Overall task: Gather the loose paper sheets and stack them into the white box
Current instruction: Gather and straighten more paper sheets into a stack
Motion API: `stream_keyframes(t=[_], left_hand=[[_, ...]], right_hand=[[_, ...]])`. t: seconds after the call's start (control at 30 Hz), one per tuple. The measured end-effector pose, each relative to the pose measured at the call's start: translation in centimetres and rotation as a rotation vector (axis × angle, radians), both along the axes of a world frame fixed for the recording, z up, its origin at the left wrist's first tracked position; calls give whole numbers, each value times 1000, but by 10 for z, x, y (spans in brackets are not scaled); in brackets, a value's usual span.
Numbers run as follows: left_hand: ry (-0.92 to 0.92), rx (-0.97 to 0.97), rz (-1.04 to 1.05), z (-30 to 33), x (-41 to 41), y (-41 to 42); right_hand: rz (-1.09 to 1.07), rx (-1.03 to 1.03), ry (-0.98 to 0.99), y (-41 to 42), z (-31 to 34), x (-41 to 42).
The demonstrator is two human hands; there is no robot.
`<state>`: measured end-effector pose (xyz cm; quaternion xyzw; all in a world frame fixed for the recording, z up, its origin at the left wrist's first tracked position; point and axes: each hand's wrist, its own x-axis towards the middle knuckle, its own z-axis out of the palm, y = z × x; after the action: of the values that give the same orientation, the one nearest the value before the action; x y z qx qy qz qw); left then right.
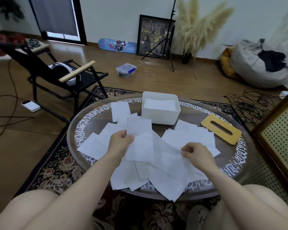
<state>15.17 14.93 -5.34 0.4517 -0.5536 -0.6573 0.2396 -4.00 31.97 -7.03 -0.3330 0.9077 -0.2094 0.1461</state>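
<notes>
Several loose white paper sheets [158, 176] lie scattered and overlapping across the round dark table [239, 163]. My left hand [120, 143] pinches one sheet [139, 138] by its left edge and holds it raised above the pile. My right hand [195, 152] pinches the corner of another sheet [170, 156] lying near the table's middle. The white box [160, 116] stands at the far side of the table, with a flat stack of sheets inside it.
A yellow wooden lid with a slot [220, 128] lies right of the box. A black folding chair [65, 77] stands at the left, cables [249, 105] lie on the floor at the right, and a perforated panel [279, 138] borders the table's right.
</notes>
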Motion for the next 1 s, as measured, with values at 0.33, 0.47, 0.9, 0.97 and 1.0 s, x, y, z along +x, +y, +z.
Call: stream_keyframes(t=[0.33,0.47,0.9,0.97,1.0], left_hand=[[-20,-4,-29,3,-10,8],[-25,15,-44,5,-13,11],[-49,-15,-51,-2,-18,13],[-67,-14,-72,-4,-22,17],[-74,-9,-85,-5,-24,20]], right_hand=[[45,205,-108,17,6,-8],[21,114,-54,4,6,-3],[-189,-507,-396,7,26,0],[-213,-581,-513,7,30,7],[-217,-603,-552,6,31,11]])
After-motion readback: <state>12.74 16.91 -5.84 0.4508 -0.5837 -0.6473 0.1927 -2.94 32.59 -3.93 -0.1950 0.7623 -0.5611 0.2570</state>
